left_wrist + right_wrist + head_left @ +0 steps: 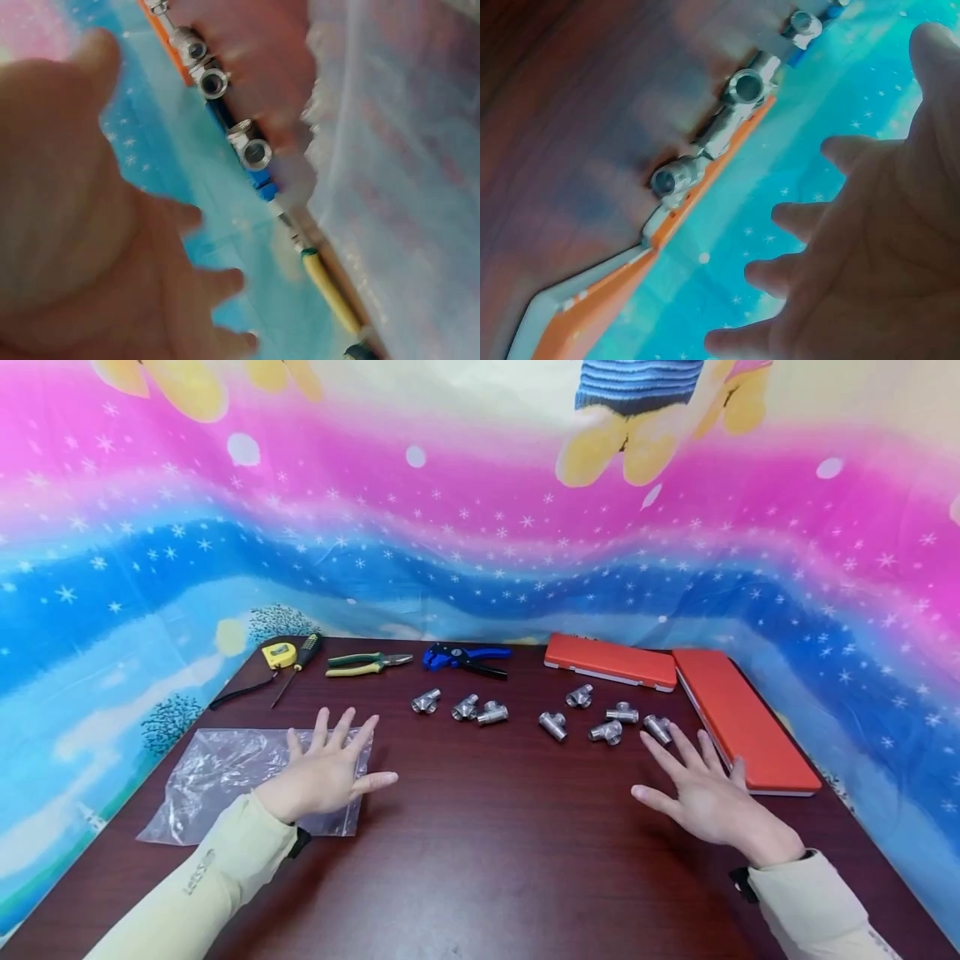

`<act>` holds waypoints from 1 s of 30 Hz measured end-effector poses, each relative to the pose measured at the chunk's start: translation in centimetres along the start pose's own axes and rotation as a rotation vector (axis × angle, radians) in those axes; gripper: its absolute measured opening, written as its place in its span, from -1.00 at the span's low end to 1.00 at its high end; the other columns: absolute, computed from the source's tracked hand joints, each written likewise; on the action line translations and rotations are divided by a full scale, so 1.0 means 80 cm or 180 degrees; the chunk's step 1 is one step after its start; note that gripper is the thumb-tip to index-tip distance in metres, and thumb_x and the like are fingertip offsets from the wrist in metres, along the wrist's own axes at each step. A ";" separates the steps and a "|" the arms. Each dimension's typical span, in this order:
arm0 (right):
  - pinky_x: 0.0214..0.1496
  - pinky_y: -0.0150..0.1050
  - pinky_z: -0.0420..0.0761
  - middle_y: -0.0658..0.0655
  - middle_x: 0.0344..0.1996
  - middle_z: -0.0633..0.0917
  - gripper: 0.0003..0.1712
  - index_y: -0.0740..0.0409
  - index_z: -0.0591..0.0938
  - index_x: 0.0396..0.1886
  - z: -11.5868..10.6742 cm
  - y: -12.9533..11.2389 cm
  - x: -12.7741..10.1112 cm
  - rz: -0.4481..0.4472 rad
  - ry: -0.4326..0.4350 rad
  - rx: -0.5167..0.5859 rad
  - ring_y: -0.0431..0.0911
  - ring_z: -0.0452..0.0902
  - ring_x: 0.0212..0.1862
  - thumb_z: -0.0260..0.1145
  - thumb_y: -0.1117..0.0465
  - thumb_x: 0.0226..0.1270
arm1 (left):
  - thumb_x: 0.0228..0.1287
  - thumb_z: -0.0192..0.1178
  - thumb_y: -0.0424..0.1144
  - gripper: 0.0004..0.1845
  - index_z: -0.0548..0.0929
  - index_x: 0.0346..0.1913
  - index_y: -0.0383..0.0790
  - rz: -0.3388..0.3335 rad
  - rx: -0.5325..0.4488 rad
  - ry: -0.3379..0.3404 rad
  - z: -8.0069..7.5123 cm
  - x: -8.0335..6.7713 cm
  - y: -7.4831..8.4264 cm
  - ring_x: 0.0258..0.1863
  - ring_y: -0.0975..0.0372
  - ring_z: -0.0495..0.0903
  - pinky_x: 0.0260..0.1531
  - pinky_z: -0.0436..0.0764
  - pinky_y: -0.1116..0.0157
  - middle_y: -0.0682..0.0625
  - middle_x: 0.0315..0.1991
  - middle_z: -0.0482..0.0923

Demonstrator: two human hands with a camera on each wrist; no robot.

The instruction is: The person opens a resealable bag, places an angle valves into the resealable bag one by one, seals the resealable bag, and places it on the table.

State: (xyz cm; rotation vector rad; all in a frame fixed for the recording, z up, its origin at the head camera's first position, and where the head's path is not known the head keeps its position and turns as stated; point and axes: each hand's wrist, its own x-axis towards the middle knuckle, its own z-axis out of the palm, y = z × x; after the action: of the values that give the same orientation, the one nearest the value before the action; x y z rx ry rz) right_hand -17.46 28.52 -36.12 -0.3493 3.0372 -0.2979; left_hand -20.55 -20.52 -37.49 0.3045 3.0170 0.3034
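Note:
My left hand (330, 768) is spread flat with straight fingers over the right edge of a clear plastic bag (217, 777) on the dark wooden table (480, 852). My right hand (701, 789) is also spread, fingers straight, just left of an orange case (742, 718) and close behind a metal tee fitting (657, 727). Several metal tee fittings (468, 707) lie in a row across the table's middle. Both hands hold nothing. The left wrist view shows the left hand (82, 225), the fittings (255, 150) and the bag (405, 187); the right wrist view shows the right hand (870, 247) and fittings (746, 86).
Along the back lie a yellow tape measure (278, 653), a screwdriver (298, 664), green-handled pliers (363, 664), a blue cutter (465, 658) and a second orange case (609, 662). A bright patterned cloth (480, 527) hangs behind the table.

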 end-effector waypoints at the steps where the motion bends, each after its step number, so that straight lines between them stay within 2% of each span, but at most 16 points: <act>1: 0.19 0.60 -0.31 0.38 0.52 -0.03 0.06 -0.08 0.06 0.60 0.000 -0.004 0.003 -0.0047 0.0023 -0.0013 0.51 -0.31 0.45 0.00 -0.54 0.27 | 0.17 0.09 0.47 0.10 0.11 0.53 -0.26 -0.0083 0.0000 -0.0021 0.001 0.003 -0.001 0.43 -0.37 -0.13 0.19 -0.19 -0.49 -0.40 0.47 0.02; 4: 0.26 0.52 -0.03 0.39 0.46 0.20 -0.01 0.03 0.24 0.54 -0.004 -0.023 0.017 -0.0216 0.0074 0.0019 0.47 -0.07 0.44 0.07 -0.47 0.31 | 0.17 0.21 0.37 0.07 0.21 0.40 -0.50 -0.0274 0.0020 -0.0202 0.003 0.017 -0.003 0.27 -0.35 0.26 0.13 0.23 -0.39 -0.48 0.30 0.27; 6: 0.26 0.40 0.22 0.33 0.37 0.38 -0.09 0.07 0.36 0.47 -0.005 -0.044 0.030 -0.0327 0.0074 0.0073 0.37 0.16 0.40 0.14 -0.40 0.32 | 0.21 0.26 0.25 -0.11 0.39 0.22 -0.55 -0.0388 0.0075 -0.0384 0.005 0.029 -0.004 0.05 -0.25 0.48 0.00 0.47 -0.25 -0.45 0.12 0.45; 8: 0.19 0.28 0.40 0.26 0.26 0.53 -0.17 0.07 0.46 0.41 -0.006 -0.068 0.043 -0.0437 0.0074 0.0164 0.24 0.38 0.30 0.21 -0.34 0.32 | 0.26 0.27 0.12 -0.31 0.53 0.08 -0.52 -0.0407 0.0192 -0.0579 0.005 0.038 -0.003 -0.12 -0.13 0.57 -0.10 0.55 -0.10 -0.38 0.01 0.56; 10: 0.12 0.15 0.51 0.17 0.17 0.62 -0.23 0.04 0.52 0.36 -0.005 -0.095 0.055 -0.0543 0.0082 0.0284 0.11 0.54 0.16 0.26 -0.31 0.31 | 0.25 0.27 0.01 -0.50 0.64 -0.08 -0.44 -0.0404 0.0308 -0.0677 0.005 0.044 0.000 -0.26 -0.03 0.56 -0.18 0.55 -0.04 -0.29 -0.11 0.61; 11: 0.08 0.10 0.55 0.13 0.13 0.65 -0.26 0.02 0.55 0.33 -0.004 -0.108 0.060 -0.0580 0.0090 0.0359 0.07 0.58 0.11 0.27 -0.29 0.30 | 0.23 0.28 -0.03 -0.58 0.66 -0.16 -0.41 -0.0392 0.0344 -0.0682 0.005 0.046 0.001 -0.33 0.00 0.53 -0.23 0.55 -0.01 -0.25 -0.18 0.62; 13: 0.01 0.04 0.58 0.08 0.04 0.69 -0.33 0.00 0.60 0.27 -0.003 -0.133 0.069 -0.0664 0.0128 0.0515 0.01 0.62 0.02 0.29 -0.27 0.31 | 0.20 0.29 -0.08 -0.63 0.66 -0.20 -0.40 -0.0374 0.0351 -0.0721 0.005 0.048 0.004 -0.41 0.04 0.52 -0.29 0.55 0.05 -0.21 -0.27 0.61; 14: 0.00 0.02 0.58 0.06 0.01 0.70 -0.37 -0.02 0.62 0.25 -0.003 -0.144 0.072 -0.0677 0.0145 0.0597 -0.01 0.61 0.00 0.29 -0.26 0.31 | 0.20 0.29 -0.09 -0.66 0.65 -0.26 -0.39 -0.0371 0.0271 -0.0729 0.004 0.048 0.006 -0.47 0.06 0.54 -0.36 0.57 0.08 -0.19 -0.35 0.61; 16: 0.00 -0.03 0.58 0.01 -0.03 0.71 -0.45 -0.05 0.66 0.18 0.000 -0.163 0.078 -0.0729 0.0170 0.0810 -0.05 0.62 -0.02 0.31 -0.21 0.32 | 0.21 0.27 -0.13 -0.71 0.62 -0.37 -0.36 -0.0309 -0.0055 -0.0707 0.004 0.047 0.010 -0.59 0.12 0.58 -0.48 0.58 0.17 -0.13 -0.50 0.59; 17: -0.01 -0.06 0.58 -0.03 -0.05 0.72 -0.49 -0.05 0.68 0.15 0.003 -0.172 0.080 -0.0748 0.0171 0.0926 -0.09 0.62 -0.04 0.32 -0.19 0.33 | 0.22 0.24 -0.17 -0.75 0.59 -0.45 -0.31 -0.0197 -0.0261 -0.0662 0.004 0.046 0.013 -0.64 0.14 0.60 -0.52 0.56 0.21 -0.10 -0.58 0.57; 19: -0.07 -0.11 0.59 -0.07 -0.18 0.74 -0.58 -0.05 0.73 0.06 0.009 -0.185 0.083 -0.0815 0.0113 0.1241 -0.15 0.63 -0.14 0.30 -0.16 0.36 | 0.24 0.17 -0.24 -0.79 0.56 -0.51 -0.26 0.0029 -0.0952 -0.0598 0.004 0.043 0.027 -0.69 0.15 0.62 -0.59 0.58 0.25 -0.06 -0.63 0.55; 21: -0.19 -0.16 0.60 -0.05 -0.32 0.75 -0.62 -0.03 0.75 -0.03 0.014 -0.197 0.084 -0.0876 -0.0029 0.1614 -0.15 0.65 -0.28 0.29 -0.14 0.38 | 0.30 0.13 -0.29 -0.81 0.57 -0.46 -0.29 0.0348 -0.1704 -0.0576 0.002 0.037 0.046 -0.66 0.08 0.66 -0.55 0.65 0.19 -0.08 -0.59 0.58; 23: -0.31 -0.20 0.59 -0.04 -0.48 0.73 -0.62 0.02 0.76 -0.10 0.017 -0.205 0.084 -0.0934 -0.0162 0.1943 -0.12 0.64 -0.40 0.27 -0.14 0.40 | 0.39 0.10 -0.29 -0.79 0.58 -0.40 -0.31 0.0633 -0.2291 -0.0608 -0.001 0.032 0.066 -0.59 0.02 0.69 -0.51 0.67 0.12 -0.09 -0.53 0.61; 24: -0.36 -0.20 0.58 -0.02 -0.53 0.71 -0.61 0.03 0.76 -0.13 0.018 -0.208 0.084 -0.0953 -0.0217 0.2090 -0.08 0.64 -0.44 0.26 -0.15 0.40 | 0.44 0.10 -0.27 -0.79 0.59 -0.33 -0.33 0.0686 -0.2576 -0.0648 -0.003 0.029 0.077 -0.55 -0.02 0.70 -0.50 0.68 0.07 -0.13 -0.48 0.62; 26: -0.39 -0.20 0.59 -0.01 -0.53 0.72 -0.60 0.05 0.77 -0.15 0.018 -0.213 0.085 -0.0982 -0.0262 0.2261 -0.03 0.67 -0.42 0.28 -0.15 0.39 | 0.47 0.12 -0.24 -0.77 0.59 -0.29 -0.36 0.0860 -0.2891 -0.0676 -0.005 0.025 0.092 -0.50 -0.05 0.72 -0.46 0.69 0.02 -0.16 -0.44 0.65; 30: -0.40 -0.21 0.59 -0.06 -0.51 0.74 -0.61 0.04 0.79 -0.17 0.018 -0.213 0.085 -0.1024 -0.0301 0.2398 -0.01 0.69 -0.38 0.33 -0.16 0.33 | 0.48 0.12 -0.27 -0.80 0.62 -0.27 -0.35 0.1135 -0.3159 -0.0698 -0.003 0.027 0.113 -0.43 -0.02 0.74 -0.37 0.70 0.06 -0.15 -0.37 0.70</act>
State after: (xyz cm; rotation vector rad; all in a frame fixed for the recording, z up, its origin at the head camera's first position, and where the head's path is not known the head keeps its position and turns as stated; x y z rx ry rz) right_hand -20.23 10.41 -34.42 -0.7383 2.5084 -1.3295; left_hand -21.00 -11.43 -35.55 0.6854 2.2117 1.5601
